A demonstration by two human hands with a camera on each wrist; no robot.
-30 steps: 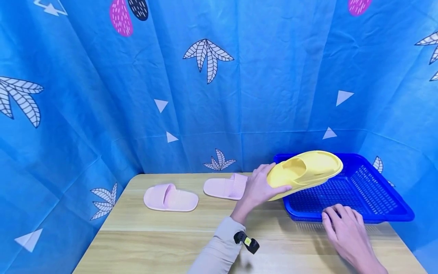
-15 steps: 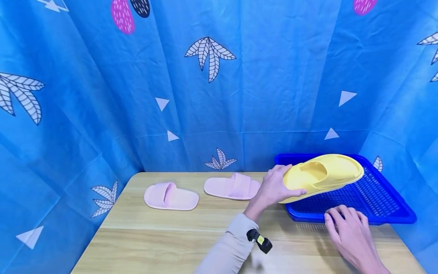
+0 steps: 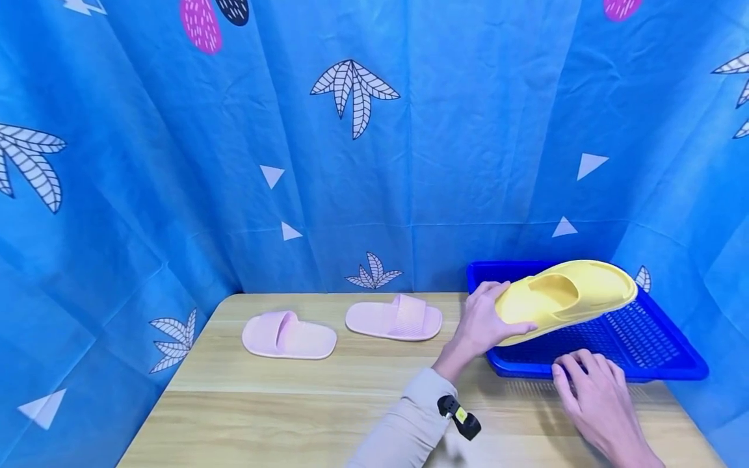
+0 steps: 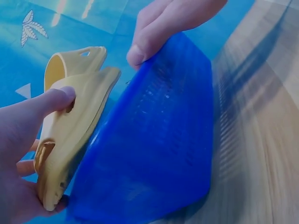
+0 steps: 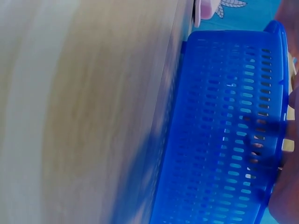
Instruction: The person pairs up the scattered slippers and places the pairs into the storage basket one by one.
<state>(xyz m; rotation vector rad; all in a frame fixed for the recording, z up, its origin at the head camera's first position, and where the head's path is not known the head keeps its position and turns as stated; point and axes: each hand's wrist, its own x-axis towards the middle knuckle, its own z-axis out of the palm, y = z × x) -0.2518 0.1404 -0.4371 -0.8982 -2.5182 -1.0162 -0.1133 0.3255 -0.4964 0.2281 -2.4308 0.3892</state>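
Observation:
In the head view my left hand (image 3: 482,318) grips a yellow slipper (image 3: 603,286) by its left end, thumb along the near side. The slipper is tilted, its far end raised, and hangs over a blue plastic basket (image 3: 673,373). My right hand (image 3: 599,406) holds the basket's front rim, fingers curled over it. Seen from the left wrist, the yellow slipper (image 4: 77,112) is beside the rim, while the right hand (image 4: 173,23) grasps the basket wall (image 4: 163,140) at the top. The right wrist view shows the slotted outer wall of the basket (image 5: 215,116).
Two pink slippers lie on the wooden table (image 3: 263,416): one at the left (image 3: 313,339), the other near the back middle (image 3: 368,318). A patterned blue curtain (image 3: 468,130) surrounds the table at the back and sides.
My left hand has carried the yellow slipper rightward, further over the basket, uncovering the middle pink slipper. My right hand has stayed on the basket's front rim.

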